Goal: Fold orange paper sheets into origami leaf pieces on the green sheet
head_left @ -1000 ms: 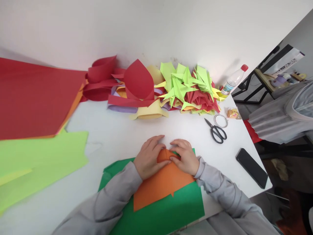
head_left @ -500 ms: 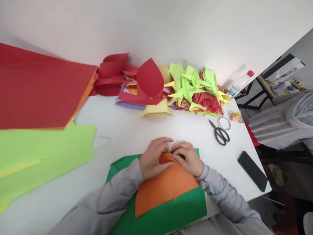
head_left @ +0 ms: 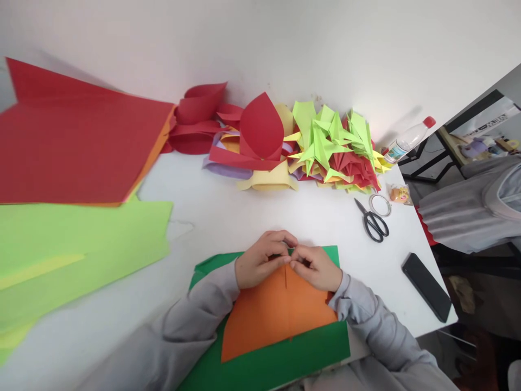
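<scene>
As seen in the head view, gripping the orange sheet (head_left: 264, 326) at its top edge, just below the middle of the frame, with fingers of left hand (head_left: 260, 263) and right hand (head_left: 319, 269) curled nearly closed, tips close together. Cannot tell how much paper is caught beneath. Spreads mostly below the fingers, toward the bottom of the frame, with long axis slanting from lower left up to the right, on top of the green sheet (head_left: 319, 353) on the surface (head_left: 211, 228). Shows a dark line (head_left: 285, 279) just under the fingertips, perhaps slit or crease, pointing down-frame, crosswise to that axis. Lies equally near both hands, with left hand left of the line and right hand right of it.
</scene>
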Available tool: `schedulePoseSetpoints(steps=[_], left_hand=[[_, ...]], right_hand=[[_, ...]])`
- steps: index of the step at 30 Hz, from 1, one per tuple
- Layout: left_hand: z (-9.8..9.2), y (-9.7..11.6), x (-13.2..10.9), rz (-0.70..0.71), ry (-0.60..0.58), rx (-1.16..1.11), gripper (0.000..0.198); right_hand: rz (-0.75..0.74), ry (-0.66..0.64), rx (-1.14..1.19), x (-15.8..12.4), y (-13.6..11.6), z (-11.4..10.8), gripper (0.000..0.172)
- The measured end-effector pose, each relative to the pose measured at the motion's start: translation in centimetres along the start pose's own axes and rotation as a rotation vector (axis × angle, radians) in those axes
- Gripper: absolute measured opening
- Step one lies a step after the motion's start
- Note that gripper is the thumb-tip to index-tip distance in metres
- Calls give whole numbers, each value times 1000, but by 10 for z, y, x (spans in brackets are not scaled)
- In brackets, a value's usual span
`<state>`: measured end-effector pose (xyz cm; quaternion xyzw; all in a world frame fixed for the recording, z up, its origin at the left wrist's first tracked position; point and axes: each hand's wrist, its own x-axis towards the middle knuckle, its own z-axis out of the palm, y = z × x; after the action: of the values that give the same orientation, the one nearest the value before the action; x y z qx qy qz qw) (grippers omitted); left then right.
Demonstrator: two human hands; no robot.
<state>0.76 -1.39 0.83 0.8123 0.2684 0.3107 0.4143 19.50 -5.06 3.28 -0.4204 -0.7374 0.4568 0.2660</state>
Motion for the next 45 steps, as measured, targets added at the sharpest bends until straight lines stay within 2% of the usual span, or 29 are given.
schedulePoseSetpoints(steps=[3,9,14,18,21,29,35,45], left_hand=[[2,-2,1,-1,46,-71,47],[2,0,1,12,30,-164,41],[2,2,-1,-45,49,-207,34],[1,1,-2,-55,100,-253,34],[0,-1,-2,-63,105,-266,36],[1,-2,-1,-8,13,-256,34],[-3,-2,-2,-93,10,-300,34],[-1,1,-1,-200,90,-377,33]], right_hand=[[8,-23,26,1,0,-4,18],[-14,-80,50,-1,3,-10,18],[-2,-107,63,-2,4,-11,19],[-22,-69,5,-3,3,-11,29],[-60,-93,-56,-4,3,-14,35],[-56,-89,-101,-6,9,-11,37],[-54,-124,-137,-6,4,-12,38],[-47,-130,-160,-7,4,-16,42]])
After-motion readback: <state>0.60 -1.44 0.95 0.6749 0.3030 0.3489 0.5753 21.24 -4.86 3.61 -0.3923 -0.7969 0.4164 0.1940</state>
